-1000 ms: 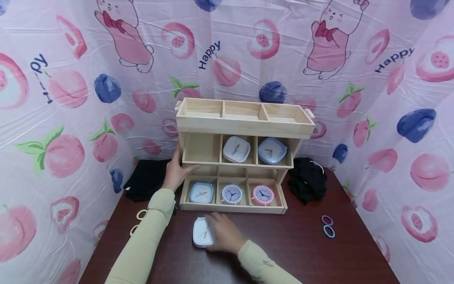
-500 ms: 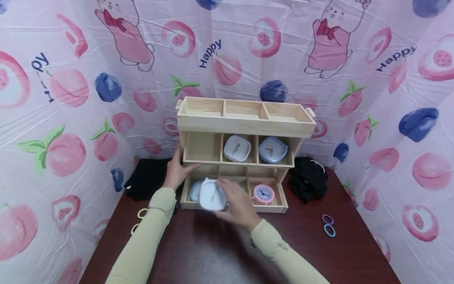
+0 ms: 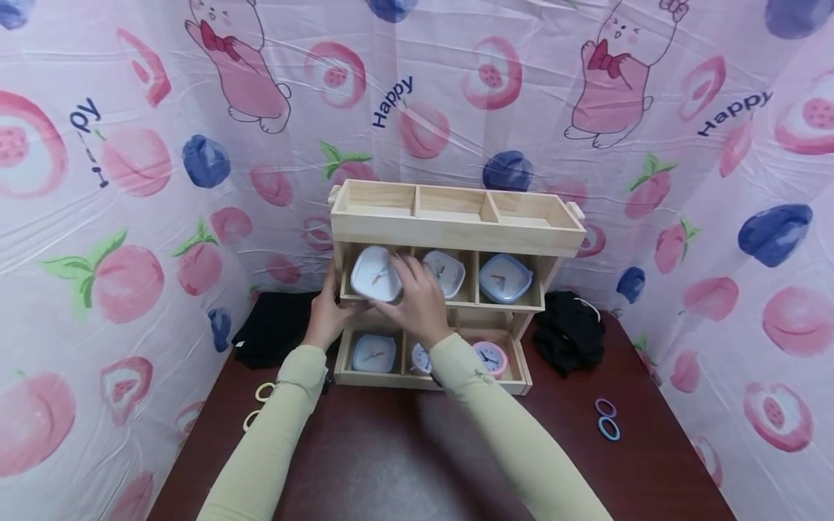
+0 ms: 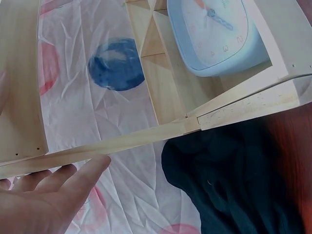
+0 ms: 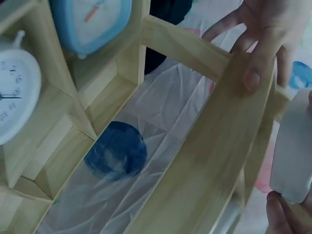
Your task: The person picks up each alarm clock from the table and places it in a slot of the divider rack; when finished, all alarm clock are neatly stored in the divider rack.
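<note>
My right hand grips a white square alarm clock by its right side, at the left compartment of the middle tier of a wooden rack. Whether the clock touches the compartment floor cannot be told. At the rack's left end, my left hand holds the side, its thumb over the front board of the middle tray, as the right wrist view shows. Beside the held clock sit another white clock and a blue one. Below are a blue square clock, a partly hidden round white clock and a pink clock.
The three-part top tray stands above. Black cloth lies left and right of the rack. Yellow rings lie on the dark table at left; a purple ring and a blue ring lie at right.
My right hand has lifted the white clock from the table, past the bottom tier, up to the middle tier's left compartment. My left hand has kept its place on the rack.
</note>
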Available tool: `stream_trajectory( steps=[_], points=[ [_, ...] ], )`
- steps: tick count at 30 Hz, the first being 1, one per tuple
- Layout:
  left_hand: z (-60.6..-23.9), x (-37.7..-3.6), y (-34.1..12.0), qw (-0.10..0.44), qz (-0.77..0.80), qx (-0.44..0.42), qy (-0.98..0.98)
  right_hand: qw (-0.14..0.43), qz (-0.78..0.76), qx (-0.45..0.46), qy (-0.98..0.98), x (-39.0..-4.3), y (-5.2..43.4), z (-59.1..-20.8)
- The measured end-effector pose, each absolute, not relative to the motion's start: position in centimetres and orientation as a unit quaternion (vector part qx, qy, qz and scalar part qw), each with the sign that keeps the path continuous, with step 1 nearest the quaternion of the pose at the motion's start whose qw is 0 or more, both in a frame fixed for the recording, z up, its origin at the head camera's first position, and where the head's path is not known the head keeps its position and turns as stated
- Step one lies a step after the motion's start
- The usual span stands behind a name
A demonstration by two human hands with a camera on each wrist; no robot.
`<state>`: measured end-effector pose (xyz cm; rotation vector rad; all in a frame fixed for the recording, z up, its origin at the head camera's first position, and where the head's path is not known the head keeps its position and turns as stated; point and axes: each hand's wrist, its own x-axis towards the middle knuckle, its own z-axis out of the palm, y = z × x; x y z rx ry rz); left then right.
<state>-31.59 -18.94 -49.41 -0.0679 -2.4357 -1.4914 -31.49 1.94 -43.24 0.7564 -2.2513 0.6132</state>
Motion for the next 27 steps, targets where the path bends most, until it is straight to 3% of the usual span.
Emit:
stream_trajectory(
  steps=[8,21,27],
  points=[
    [-49.6,-31.6,-17.9,0.133,-0.523,-0.029,-0.842,0.296,0.189,0.263,-0.899,-33.8,1.5,-43.6],
    [-49.8,-31.8,-17.8,0.135,-0.521,-0.033,-0.842,0.253,0.174,0.265,-0.914,-34.0,1.6,-44.7],
    [-50.3,-31.5,-17.9,0.124,-0.513,-0.021,-0.849,0.279,0.19,0.285,-0.897,-33.3,2.0,-45.8]
  ],
)
